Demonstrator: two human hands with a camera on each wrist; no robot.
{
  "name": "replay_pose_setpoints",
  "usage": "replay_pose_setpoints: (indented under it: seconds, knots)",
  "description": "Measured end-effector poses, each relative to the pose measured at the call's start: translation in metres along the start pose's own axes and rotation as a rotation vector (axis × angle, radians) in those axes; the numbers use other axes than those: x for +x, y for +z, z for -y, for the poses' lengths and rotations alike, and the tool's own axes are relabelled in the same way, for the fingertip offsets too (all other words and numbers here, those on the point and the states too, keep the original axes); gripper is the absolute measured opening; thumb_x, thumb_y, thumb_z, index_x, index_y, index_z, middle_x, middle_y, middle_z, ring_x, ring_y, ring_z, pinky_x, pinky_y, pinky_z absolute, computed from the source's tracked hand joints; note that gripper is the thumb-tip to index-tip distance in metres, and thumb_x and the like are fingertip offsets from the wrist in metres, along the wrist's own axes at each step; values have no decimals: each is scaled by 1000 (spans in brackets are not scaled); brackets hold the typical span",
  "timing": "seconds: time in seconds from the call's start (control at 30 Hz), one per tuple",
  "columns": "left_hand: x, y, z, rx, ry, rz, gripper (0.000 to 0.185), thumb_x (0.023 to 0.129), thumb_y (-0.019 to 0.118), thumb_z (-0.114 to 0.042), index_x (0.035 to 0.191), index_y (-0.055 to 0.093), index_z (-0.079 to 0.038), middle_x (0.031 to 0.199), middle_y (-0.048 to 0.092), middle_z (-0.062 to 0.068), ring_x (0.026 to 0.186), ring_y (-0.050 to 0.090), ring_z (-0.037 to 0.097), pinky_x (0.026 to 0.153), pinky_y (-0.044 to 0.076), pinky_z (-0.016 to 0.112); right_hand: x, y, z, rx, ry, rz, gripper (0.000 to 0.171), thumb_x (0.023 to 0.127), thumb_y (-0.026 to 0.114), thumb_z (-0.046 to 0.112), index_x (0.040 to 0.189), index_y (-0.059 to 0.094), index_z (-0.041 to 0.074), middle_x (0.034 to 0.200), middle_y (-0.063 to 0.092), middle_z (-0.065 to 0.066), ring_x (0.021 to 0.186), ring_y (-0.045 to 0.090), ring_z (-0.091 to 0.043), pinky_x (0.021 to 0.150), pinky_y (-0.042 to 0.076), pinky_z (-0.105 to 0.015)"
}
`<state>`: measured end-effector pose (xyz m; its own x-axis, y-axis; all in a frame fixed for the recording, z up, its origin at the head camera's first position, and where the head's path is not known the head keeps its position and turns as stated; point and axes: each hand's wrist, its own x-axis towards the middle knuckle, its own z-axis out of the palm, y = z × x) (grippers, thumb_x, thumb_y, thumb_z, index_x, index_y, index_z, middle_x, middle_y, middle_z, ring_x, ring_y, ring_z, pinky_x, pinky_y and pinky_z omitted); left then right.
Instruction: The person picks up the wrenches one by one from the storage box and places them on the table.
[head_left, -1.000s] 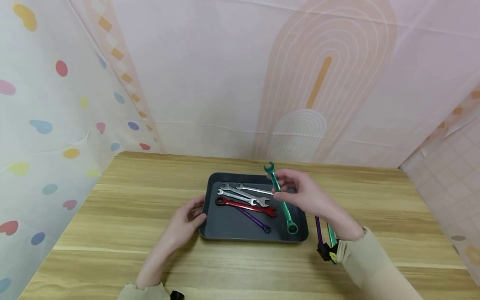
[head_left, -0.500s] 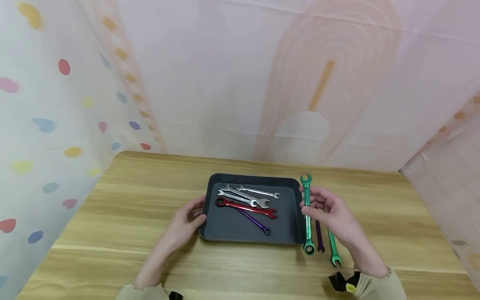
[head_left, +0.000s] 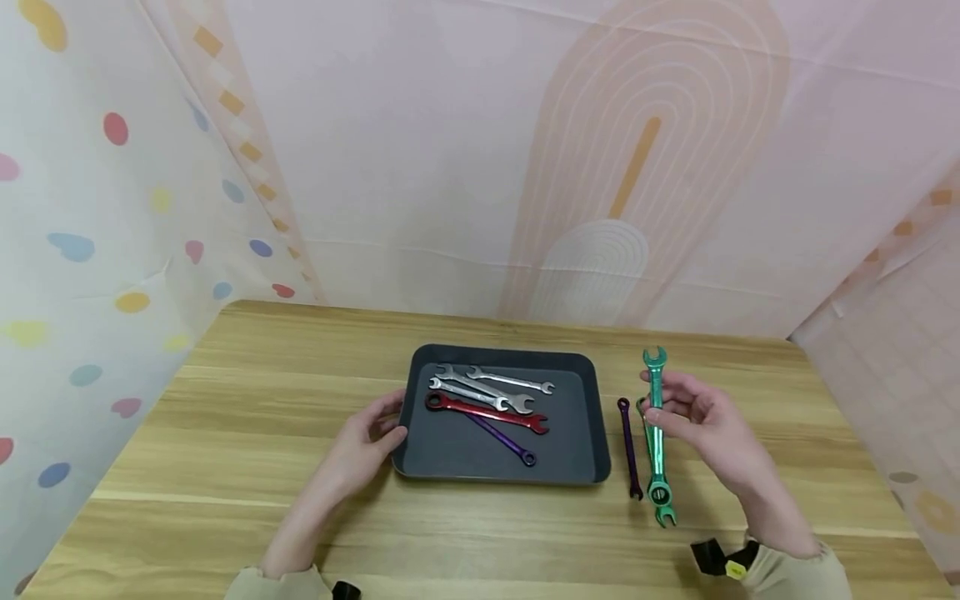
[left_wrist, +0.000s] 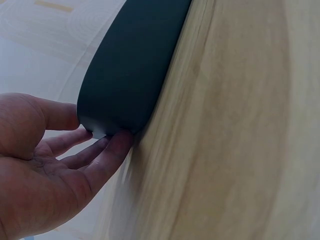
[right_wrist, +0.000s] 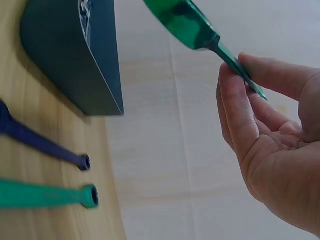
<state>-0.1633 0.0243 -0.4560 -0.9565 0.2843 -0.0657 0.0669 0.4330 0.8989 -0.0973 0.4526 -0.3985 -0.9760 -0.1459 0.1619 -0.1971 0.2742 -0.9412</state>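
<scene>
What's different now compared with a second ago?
The right hand, pinching a green wrench, has moved right, from over the tray to beyond its right side; in the head view the wrench now overlaps another green one. Nothing was let go. The left hand stays at the tray's left edge; the wrenches inside lie as before.

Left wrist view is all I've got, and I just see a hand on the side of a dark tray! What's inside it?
Observer: The tray holds five wrenches in all: three silver wrenches, a red wrench and a purple wrench.
Operator: Cool! And what's the other hand got?
Observer: The right hand is pinching a green wrench in the air, off to the right of the tray.
</scene>
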Motion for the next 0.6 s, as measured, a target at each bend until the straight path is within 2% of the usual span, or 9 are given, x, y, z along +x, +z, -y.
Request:
replay_pose_setpoints:
  seconds: [0.33,0.5,0.6]
  knots:
    - [-1,0,1,-7,12,-4,54,102,57,3,154,44,6,148,58,33,133,63,44,111,55,42,-7,-24,-10,33,-36,-31,47,99,62,-9,133,65,24,107,74,11,95,72,-3,83,60,-15]
    - [0,0,1,0,5,-1,54,103,57,2,155,44,6,149,57,32,135,62,44,112,55,42,-9,-33,-14,-79,33,-84,45,100,64,-5,132,63,27,105,73,17,94,71,-1,82,60,-13]
    - [0,-1,1,0,4,4,54,103,56,2,155,43,6,150,56,32,135,62,44,111,55,37,-9,-39,-15,-174,94,-118,40,101,65,0,136,61,19,104,71,23,95,70,0,81,59,-13]
